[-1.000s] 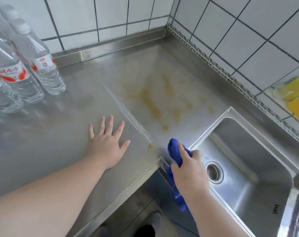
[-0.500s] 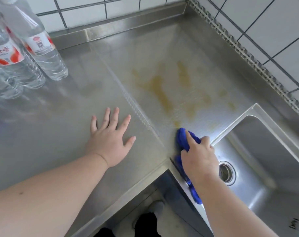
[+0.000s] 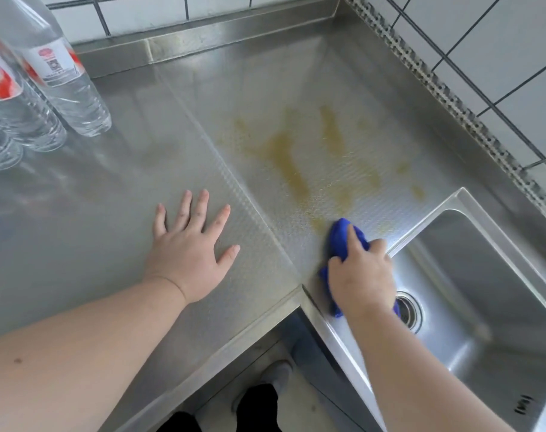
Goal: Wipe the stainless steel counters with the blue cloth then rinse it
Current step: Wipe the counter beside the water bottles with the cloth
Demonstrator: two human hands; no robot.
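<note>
Most left: head view shows yellow-brown stains (image 3: pixel 299 163) mid-frame still unwiped; rinsing in the sink (image 3: pixel 490 294) at lower right not begun.
Cloth: blue cloth (image 3: pixel 343 238) bunched on the stainless steel counter (image 3: pixel 203 120), touching the stains' lower edge.
Grip: my right hand (image 3: pixel 362 275) clutches it; my left hand (image 3: pixel 190 257) lies flat, fingers spread.
Change: cloth has crept up-frame toward the stains.

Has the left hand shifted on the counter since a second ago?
No. The left hand lies flat, fingers spread, just left of the diagonal seam in the counter, as before; only the head camera has moved.
</note>
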